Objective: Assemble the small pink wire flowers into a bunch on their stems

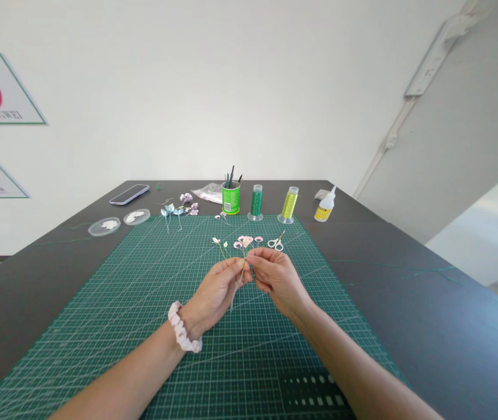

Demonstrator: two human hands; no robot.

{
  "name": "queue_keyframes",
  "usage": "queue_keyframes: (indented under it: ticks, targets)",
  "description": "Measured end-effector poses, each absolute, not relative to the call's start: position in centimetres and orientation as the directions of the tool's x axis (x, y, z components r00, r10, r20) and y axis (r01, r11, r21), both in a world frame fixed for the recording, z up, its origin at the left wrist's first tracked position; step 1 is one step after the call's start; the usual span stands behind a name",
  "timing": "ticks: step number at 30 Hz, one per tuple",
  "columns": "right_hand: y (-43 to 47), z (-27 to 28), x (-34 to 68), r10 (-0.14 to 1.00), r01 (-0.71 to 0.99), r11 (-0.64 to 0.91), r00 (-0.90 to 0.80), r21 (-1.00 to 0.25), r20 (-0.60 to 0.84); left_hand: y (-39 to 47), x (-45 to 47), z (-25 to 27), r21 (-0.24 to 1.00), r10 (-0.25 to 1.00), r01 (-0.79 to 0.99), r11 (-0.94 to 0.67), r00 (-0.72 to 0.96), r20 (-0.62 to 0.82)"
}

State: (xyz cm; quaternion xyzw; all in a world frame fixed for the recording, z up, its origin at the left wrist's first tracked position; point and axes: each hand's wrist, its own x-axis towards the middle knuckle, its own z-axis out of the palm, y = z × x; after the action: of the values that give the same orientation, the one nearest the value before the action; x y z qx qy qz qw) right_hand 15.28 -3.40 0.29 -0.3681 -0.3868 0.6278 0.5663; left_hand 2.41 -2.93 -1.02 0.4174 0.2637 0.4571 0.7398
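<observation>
My left hand (pixel 217 287), with a pale scrunchie (pixel 181 329) round its wrist, pinches a thin bundle of flower stems (pixel 234 294) whose tails hang below the fingers. Pale pink flower heads (pixel 245 241) show just above the fingertips; I cannot tell which are held and which lie on the mat behind. Against the same stems my right hand (pixel 280 281) is closed in a pinch, its fingertips touching the left ones. Whatever lies between the right fingers is too small to make out. White-handled scissors (pixel 276 243) lie just beyond the right hand.
A green cutting mat (pixel 152 315) covers the dark table. Along its far edge stand a green tin of tools (pixel 231 200), green (pixel 256 204) and yellow-green (pixel 289 205) thread spools and a glue bottle (pixel 325 207). Blue flowers (pixel 173 211), clear dishes (pixel 104 226) and a phone (pixel 129 194) lie left.
</observation>
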Motion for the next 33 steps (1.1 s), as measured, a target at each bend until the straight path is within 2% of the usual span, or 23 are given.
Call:
queue_keyframes:
  ticks: [10,18,25,30,33]
  targets:
    - [-3.24,0.0,15.46,0.99,-0.443,-0.093,-0.134,-0.892,-0.037,-2.76,2.31,-1.4,0.846,0.887,-0.471,0.25,0.462,-0.005]
    - [-3.34,0.23,15.5,0.984,-0.474,-0.114,-0.174,-0.873,-0.034,-2.62,2.18,-1.67,0.814,0.816,-0.489,0.314,0.577,0.032]
    - [-3.32,0.33,15.59,0.983,-0.46,-0.113,-0.181,-0.881,-0.032,-2.56,2.14,-1.45,0.796,0.821,-0.491,0.353,0.571,-0.012]
    - [-3.26,0.12,15.67,0.985,-0.453,-0.107,-0.168,-0.885,-0.033,-2.57,2.13,-1.34,0.824,0.852,-0.468,0.321,0.523,-0.035]
    - [-3.26,0.23,15.61,0.989,-0.445,-0.1,-0.14,-0.89,-0.04,-2.61,2.12,-1.15,0.889,0.88,-0.4,0.224,0.476,-0.008]
